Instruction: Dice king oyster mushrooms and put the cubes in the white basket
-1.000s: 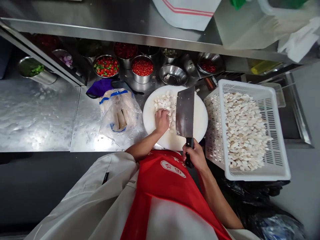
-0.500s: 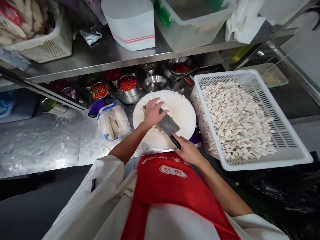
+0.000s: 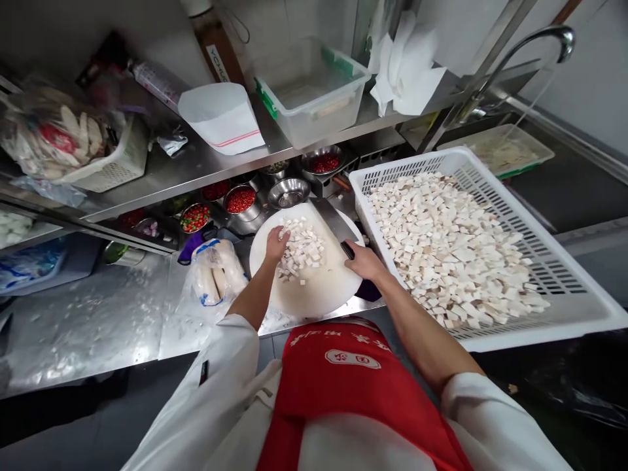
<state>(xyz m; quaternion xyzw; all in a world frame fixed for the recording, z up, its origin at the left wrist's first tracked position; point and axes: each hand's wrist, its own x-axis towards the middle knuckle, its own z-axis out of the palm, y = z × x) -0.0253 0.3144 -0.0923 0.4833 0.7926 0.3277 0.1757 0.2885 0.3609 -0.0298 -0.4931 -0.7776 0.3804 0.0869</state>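
A round white cutting board (image 3: pixel 314 297) lies on the steel counter, with a heap of white diced pieces (image 3: pixel 301 250) on it. My left hand (image 3: pixel 277 245) is at the heap's left edge; its fingers are partly bent, and whether they pinch any pieces is too small to tell. At the board's right side, my right hand (image 3: pixel 363 260) grips the black handle of a cleaver (image 3: pixel 333 219). Its broad blade lies over the upper right of the board, to the right of the heap.
A white basket (image 3: pixel 579 317) of diced pieces stands at the right. Left of the board lies a plastic bag of long white pieces (image 3: pixel 216 278). Metal bowls with chopped red peppers (image 3: pixel 240 199) stand behind, under a steel shelf (image 3: pixel 196 176). A faucet (image 3: pixel 559 40) is at upper right.
The cleaver has moved right and away from me, off the diced pieces, which now show as a heap. My left hand has come off the blade to the heap's left. The view has shifted.
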